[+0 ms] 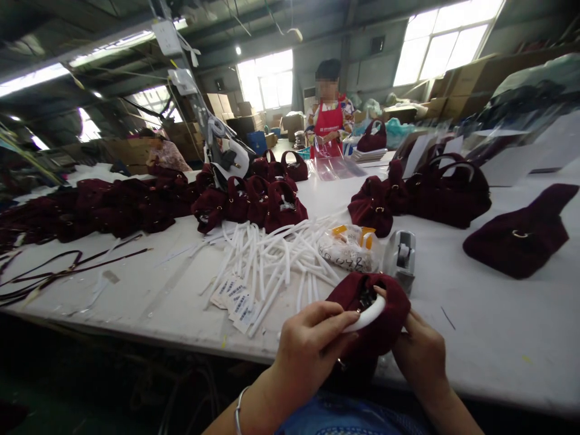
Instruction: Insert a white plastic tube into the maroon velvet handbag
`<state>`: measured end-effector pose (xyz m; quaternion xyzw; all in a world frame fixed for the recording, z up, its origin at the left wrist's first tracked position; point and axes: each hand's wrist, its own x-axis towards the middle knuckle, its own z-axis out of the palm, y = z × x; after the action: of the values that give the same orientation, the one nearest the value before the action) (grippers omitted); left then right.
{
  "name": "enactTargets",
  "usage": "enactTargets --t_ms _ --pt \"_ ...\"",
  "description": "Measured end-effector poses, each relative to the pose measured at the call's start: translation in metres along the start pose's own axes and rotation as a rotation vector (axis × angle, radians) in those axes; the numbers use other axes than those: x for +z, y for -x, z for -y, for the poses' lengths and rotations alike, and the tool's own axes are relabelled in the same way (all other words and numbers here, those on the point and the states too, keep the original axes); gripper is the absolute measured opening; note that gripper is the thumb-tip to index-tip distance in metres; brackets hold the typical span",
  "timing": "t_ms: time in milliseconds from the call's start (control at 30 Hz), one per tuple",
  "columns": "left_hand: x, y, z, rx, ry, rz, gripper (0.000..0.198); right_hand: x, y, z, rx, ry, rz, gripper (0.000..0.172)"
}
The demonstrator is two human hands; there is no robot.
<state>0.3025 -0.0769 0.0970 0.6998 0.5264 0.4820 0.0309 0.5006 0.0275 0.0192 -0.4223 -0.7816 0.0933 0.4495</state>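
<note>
Two-handed fitting: pinching white foam sleeve onto handle of burgundy handbag with left hand, clasping bag with right hand; likely calls for even pressure.

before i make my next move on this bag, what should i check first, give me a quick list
1. Grip on the dark red bag: ok, the right hand holds its side.
2. White tube held: ok, the left hand pinches it.
3. Tube fully round the handle: cannot tell, the far end is hidden.
4. Spare tubes near: ok, piled just beyond the bag.
5. Tape dispenser near: ok, upright behind the bag.
6. Bag's metal fittings: cannot tell, hidden.
</note>
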Motion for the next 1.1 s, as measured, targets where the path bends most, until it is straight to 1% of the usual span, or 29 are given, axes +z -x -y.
enactTargets --t_ms 100,167,300,400,600,700,800,867,933,967,1033,1100 --pt "-0.001 0.001 -0.001 -0.045 0.069 0.02 0.032 -0.001 0.001 0.002 -0.028 0.041 -0.045 0.039" --pt "-0.001 0.001 -0.002 -0.046 0.088 0.02 0.035 -0.001 0.002 0.003 -0.041 0.054 -0.071 0.038" --pt "-0.001 0.0 -0.006 0.007 0.06 0.002 0.037 0.002 0.005 0.006 -0.042 0.045 -0.099 0.035" --pt "0.0 -0.002 -0.007 0.045 0.033 -0.008 0.036 0.005 0.005 0.005 -0.034 0.082 -0.129 0.034" --pt "0.007 -0.004 -0.002 0.025 0.033 0.001 0.036 0.003 0.005 0.002 -0.038 0.166 -0.12 0.035" --pt "0.009 -0.002 0.0 0.01 0.041 0.011 0.036 0.003 0.008 -0.005 -0.026 0.195 -0.116 0.035" --pt "0.008 -0.001 0.0 -0.04 0.089 0.066 0.033 0.006 0.01 -0.015 -0.021 0.187 -0.086 0.033" --pt "0.005 -0.006 0.002 -0.118 0.187 0.154 0.028 0.01 0.01 -0.019 -0.019 0.159 -0.037 0.032" --pt "0.003 -0.015 0.009 -0.225 0.31 0.257 0.023 0.012 0.01 -0.021 0.007 0.142 -0.014 0.033" --pt "0.004 -0.022 0.015 -0.274 0.353 0.284 0.024 0.012 0.011 -0.021 0.019 0.143 -0.028 0.034" --pt "0.013 -0.038 0.032 -0.331 0.38 0.281 0.026 0.012 0.014 -0.021 0.024 0.159 -0.082 0.034" --pt "0.03 -0.056 0.051 -0.299 0.364 0.256 0.023 0.009 0.019 -0.023 -0.013 0.177 -0.122 0.031"
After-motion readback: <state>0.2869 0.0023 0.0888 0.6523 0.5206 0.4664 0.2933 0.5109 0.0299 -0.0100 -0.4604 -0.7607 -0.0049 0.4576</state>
